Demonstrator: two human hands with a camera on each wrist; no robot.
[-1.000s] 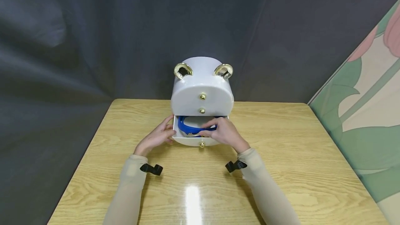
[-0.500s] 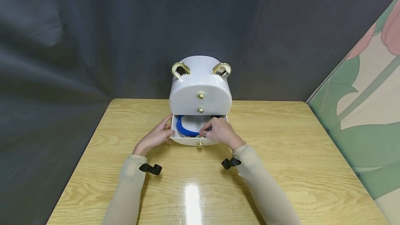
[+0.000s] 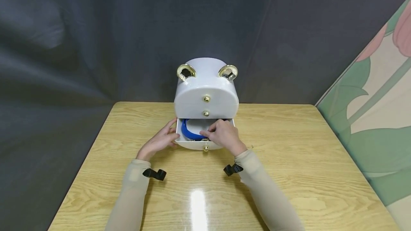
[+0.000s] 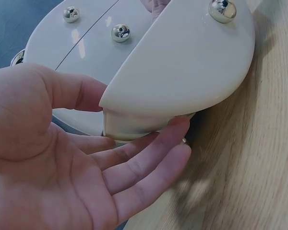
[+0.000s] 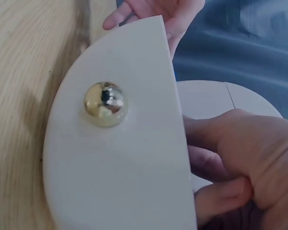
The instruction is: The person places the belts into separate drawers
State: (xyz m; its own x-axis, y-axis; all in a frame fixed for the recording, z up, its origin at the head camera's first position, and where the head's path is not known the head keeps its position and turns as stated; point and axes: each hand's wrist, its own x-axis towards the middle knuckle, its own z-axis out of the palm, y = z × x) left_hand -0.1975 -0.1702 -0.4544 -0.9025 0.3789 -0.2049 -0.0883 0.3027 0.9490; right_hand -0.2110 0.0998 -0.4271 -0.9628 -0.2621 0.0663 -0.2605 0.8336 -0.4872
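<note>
A white drawer (image 3: 192,145) with a gold knob stands pulled out at the bottom of a white rounded box (image 3: 206,81). Inside the drawer lies a looped blue belt (image 3: 186,130), metal parts near its front end. My left hand (image 3: 158,143) holds the drawer's left side, thumb at the rim and fingers along the outer wall, as the left wrist view also shows. Reaching into the drawer from the right, my right hand (image 3: 223,135) has its fingers curled at the front stretch of the belt. In the right wrist view the front panel hides part of the fingers.
Gold ring-shaped ears (image 3: 186,71) stick out at the top of the box, and gold knobs (image 3: 206,98) sit on its closed front. The box stands at the back of a wooden table (image 3: 279,142), before a dark curtain (image 3: 154,38). A floral panel (image 3: 379,117) rises at the right.
My right hand has shifted slightly left along the front of the drawer, and the metal buckle end is now mostly covered. My left hand stays at the drawer's side.
</note>
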